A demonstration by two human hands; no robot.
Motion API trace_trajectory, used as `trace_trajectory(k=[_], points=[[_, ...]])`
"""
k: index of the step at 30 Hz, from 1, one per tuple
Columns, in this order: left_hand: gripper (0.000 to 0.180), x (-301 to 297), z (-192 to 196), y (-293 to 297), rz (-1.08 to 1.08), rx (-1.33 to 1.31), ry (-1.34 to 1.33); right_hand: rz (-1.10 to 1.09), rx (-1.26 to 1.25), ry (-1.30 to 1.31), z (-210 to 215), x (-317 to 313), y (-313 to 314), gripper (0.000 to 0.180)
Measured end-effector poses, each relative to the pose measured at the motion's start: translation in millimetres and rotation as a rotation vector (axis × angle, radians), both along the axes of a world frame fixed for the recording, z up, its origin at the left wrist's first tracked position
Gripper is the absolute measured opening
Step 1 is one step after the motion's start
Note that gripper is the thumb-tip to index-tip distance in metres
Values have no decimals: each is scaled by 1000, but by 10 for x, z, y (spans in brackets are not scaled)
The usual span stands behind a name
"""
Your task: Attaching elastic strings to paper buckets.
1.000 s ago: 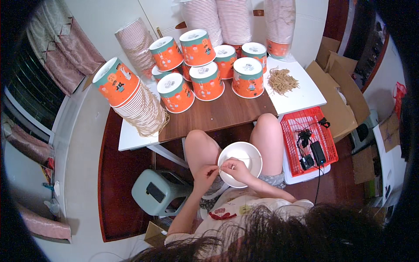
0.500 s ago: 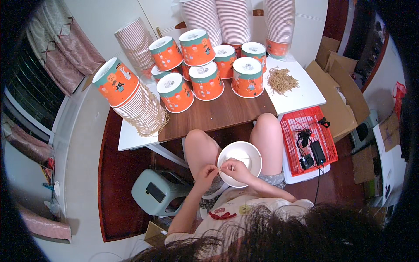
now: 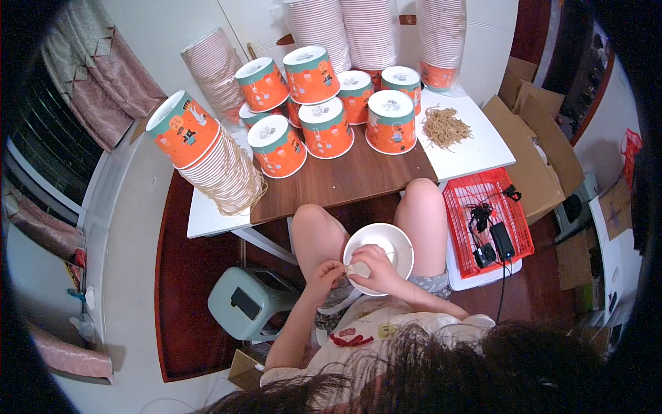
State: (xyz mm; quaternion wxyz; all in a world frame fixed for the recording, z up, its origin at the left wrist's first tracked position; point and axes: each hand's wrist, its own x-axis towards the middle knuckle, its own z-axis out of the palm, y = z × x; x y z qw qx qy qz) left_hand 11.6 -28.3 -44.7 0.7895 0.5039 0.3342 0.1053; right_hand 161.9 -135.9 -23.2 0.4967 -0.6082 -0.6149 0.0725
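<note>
Left fingers (image 3: 336, 267) and right fingers (image 3: 361, 257) pinch a tiny pale thing (image 3: 349, 270) by the white tub (image 3: 405, 243); orange tubs' (image 3: 392, 135) print (image 3: 391, 105) is illegible.

Two hands (image 3: 327, 281) (image 3: 378, 269), one white tub (image 3: 398, 239)

Single head-worn fisheye view, directed downward and forward over the knees (image 3: 423, 207).
The left hand (image 3: 324, 279) and right hand (image 3: 380, 270) are framed centrally at close range; the table (image 3: 358, 181) is viewed obliquely beyond, hair (image 3: 441, 372) is caught along the lower edge, and straight lines are bowed toward the rim.
</note>
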Motion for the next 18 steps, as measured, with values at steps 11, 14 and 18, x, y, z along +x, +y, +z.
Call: trace_trajectory(k=[11,14,18], points=[[9,15,70,-24,37,-38,-1,97,-60,16,-80,-1,43,9],[13,-20,22,55,-65,-164,-104,92,-69,117,-86,3,46,6],[17,-27,35,25,-45,-129,-92,89,-129,262,-128,1,47,6]])
